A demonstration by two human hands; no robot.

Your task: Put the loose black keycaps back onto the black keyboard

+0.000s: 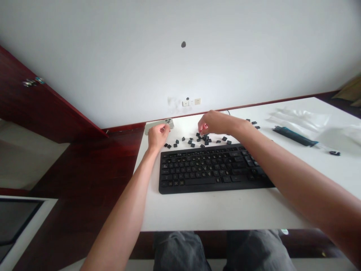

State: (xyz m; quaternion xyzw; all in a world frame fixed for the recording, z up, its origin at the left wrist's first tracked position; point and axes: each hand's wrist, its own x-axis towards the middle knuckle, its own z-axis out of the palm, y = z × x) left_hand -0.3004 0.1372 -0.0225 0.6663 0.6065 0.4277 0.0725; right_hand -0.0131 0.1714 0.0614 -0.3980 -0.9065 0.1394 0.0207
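A black keyboard [203, 165] lies on the white table, and several of its key positions are bare. Behind its top edge, loose black keycaps [207, 139] are scattered in a loose row. My left hand [158, 136] is raised at the left end of that row, in front of a phone [152, 125]; its thumb and fingers are pinched together, and whatever they hold is too small to make out. Over the main cluster of keycaps, my right hand [208, 122] reaches down with curled fingers. Its fingertips are partly hidden, so anything between them does not show.
On the right of the white table [197, 210] lie a dark brush-like tool [295, 135] and clear plastic bags [301, 118]. A few more keycaps [254, 122] sit beyond my right forearm. The wall with sockets [191, 102] stands behind the table.
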